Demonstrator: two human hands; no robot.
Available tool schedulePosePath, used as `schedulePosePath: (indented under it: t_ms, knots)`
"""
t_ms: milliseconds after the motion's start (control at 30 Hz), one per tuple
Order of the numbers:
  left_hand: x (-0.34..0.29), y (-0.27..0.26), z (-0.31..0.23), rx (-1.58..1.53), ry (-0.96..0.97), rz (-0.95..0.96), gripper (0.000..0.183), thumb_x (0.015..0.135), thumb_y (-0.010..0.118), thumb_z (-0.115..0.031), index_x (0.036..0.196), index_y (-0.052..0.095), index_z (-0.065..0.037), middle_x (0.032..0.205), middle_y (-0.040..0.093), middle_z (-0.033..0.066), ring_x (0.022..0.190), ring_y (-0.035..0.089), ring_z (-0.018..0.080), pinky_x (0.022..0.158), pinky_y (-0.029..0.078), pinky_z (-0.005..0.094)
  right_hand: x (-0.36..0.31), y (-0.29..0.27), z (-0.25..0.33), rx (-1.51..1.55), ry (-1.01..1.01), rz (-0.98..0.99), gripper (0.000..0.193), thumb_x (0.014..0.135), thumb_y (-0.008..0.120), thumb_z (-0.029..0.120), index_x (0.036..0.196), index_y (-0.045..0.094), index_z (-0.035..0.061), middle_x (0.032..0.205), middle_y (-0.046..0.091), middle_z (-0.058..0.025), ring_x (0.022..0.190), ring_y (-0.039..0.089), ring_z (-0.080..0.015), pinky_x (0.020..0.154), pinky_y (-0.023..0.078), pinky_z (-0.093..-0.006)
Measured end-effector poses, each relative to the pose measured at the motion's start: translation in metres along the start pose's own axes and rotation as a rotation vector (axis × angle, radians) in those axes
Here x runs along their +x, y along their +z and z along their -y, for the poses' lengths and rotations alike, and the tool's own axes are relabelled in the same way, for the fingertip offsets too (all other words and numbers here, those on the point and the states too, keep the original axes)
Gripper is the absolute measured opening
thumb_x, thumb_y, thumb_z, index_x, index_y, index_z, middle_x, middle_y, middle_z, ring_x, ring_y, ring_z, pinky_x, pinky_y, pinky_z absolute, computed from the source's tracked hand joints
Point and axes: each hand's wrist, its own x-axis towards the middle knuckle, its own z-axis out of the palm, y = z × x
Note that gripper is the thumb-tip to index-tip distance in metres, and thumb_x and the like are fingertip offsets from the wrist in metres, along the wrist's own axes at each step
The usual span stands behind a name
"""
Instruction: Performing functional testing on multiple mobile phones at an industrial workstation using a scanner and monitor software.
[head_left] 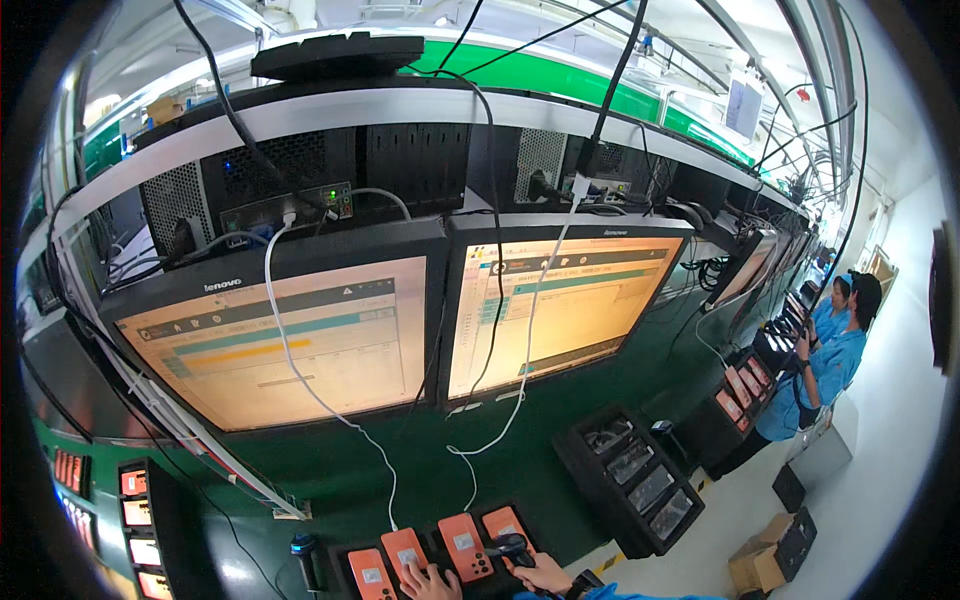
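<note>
Several orange-red phones lie face down in a black tray (340, 568) at the lower edge, with pale labels on their backs. My left hand (432, 584) rests its spread fingers on the lower end of one phone (403, 548), which has a white cable (391, 490) at its top. To its left lies another phone (370, 572). My right hand (543, 574) is wrapped round a black handheld scanner (512, 547), whose head is beside a phone (462, 540) with a camera cluster. One more phone (504, 521) lies behind the scanner, partly covered by it.
Two lit monitors (290, 340) stand behind the tray on the green bench (540, 440). A black slotted tray (630, 475) with wrapped items is at right, and a rack of phones (140, 512) at left. Another dark handheld device (304, 560) stands nearby. Co-workers (835, 350) are farther right.
</note>
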Motion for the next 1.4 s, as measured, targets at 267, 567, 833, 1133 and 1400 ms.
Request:
schedulePosePath:
  t_ms: [267, 567, 833, 1133, 1400]
  knots:
    - [0.011, -0.019, -0.009, -0.019, 0.097, -0.127, 0.033, 0.075, 0.066, -0.029, 0.099, 0.061, -0.007, 0.131, 0.044, 0.0248, 0.126, 0.037, 0.0474, 0.096, 0.029, 0.0612, -0.004, 0.006, 0.004, -0.111, 0.014, 0.024, 0.022, 0.083, 0.063, 0.013, 0.104, 0.064, 0.0087, 0.059, 0.054, -0.0005, 0.047, 0.051, -0.0093, 0.044, 0.041, -0.0266]
    - [0.011, -0.018, -0.005, -0.008, 0.059, -0.063, 0.028, 0.078, 0.064, -0.030, 0.098, 0.064, -0.010, 0.136, 0.042, 0.0208, 0.130, 0.033, 0.0416, 0.095, 0.029, 0.0570, -0.006, 0.020, 0.012, -0.052, 0.011, 0.009, 0.016, 0.084, 0.060, 0.007, 0.099, 0.062, 0.0036, 0.059, 0.054, -0.0013, 0.046, 0.051, -0.0096, 0.042, 0.040, -0.0262]
    - [0.011, -0.014, -0.005, -0.015, 0.048, -0.056, 0.027, 0.077, 0.065, -0.030, 0.097, 0.063, -0.011, 0.135, 0.043, 0.0190, 0.130, 0.034, 0.0403, 0.094, 0.030, 0.0554, 0.015, 0.032, 0.008, 0.143, 0.066, 0.086, 0.008, 0.086, 0.059, 0.007, 0.094, 0.059, 0.0033, 0.061, 0.052, -0.0013, 0.045, 0.049, -0.0096, 0.041, 0.038, -0.0259]
    - [0.013, -0.018, -0.010, 0.045, 0.044, -0.090, 0.025, 0.076, 0.065, -0.029, 0.095, 0.064, -0.014, 0.134, 0.045, 0.0166, 0.127, 0.037, 0.0392, 0.093, 0.030, 0.0541, 0.019, 0.020, 0.015, 0.162, 0.126, 0.150, 0.006, 0.086, 0.058, 0.004, 0.092, 0.057, 0.0038, 0.062, 0.050, 0.0002, 0.045, 0.046, -0.0085, 0.042, 0.038, -0.0253]
    - [0.036, -0.032, -0.029, -0.368, -0.101, 0.133, 0.027, 0.074, 0.065, -0.017, 0.098, 0.058, -0.009, 0.099, 0.062, 0.0142, 0.094, 0.056, 0.0344, 0.085, 0.040, 0.0465, 0.069, -0.070, 0.000, 0.135, -0.177, -0.371, 0.036, 0.080, 0.063, 0.007, 0.111, 0.050, -0.0029, 0.059, 0.056, -0.0061, 0.045, 0.055, -0.0137, 0.041, 0.045, -0.0310]
